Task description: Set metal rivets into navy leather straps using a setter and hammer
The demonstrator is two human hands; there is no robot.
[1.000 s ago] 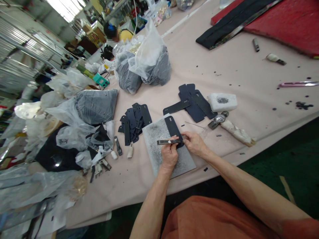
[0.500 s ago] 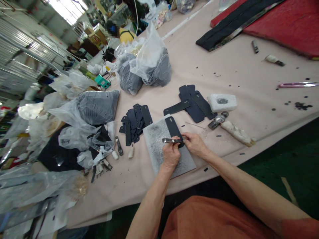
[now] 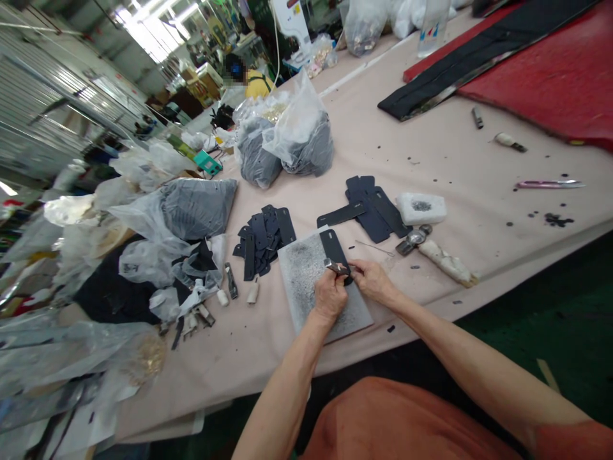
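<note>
My left hand (image 3: 330,294) is closed on a short metal punch (image 3: 335,265), its free end tilted up to the left over a dark strip (image 3: 331,243). The strip lies along the right side of a speckled white board (image 3: 301,275). At the strip's lower right edge is my right hand (image 3: 373,278), fingertips pinched near the strip; what they grip is too small to make out. A hammer (image 3: 443,260) with a wrapped handle rests to the right, beside a white block (image 3: 421,208). Dark strips lie in a left pile (image 3: 261,236) and a right pile (image 3: 371,207).
Filled plastic bags (image 3: 306,137) stand beyond the piles, with more bags and loose tools at the left. A red board (image 3: 541,76) with black fabric is at the far right, near tweezers (image 3: 548,184). A person in yellow (image 3: 258,84) is in the background.
The punch in my left hand has tipped from lying nearly level to pointing more toward the camera. The whole view has shifted slightly. My right hand stays at the strip's edge.
</note>
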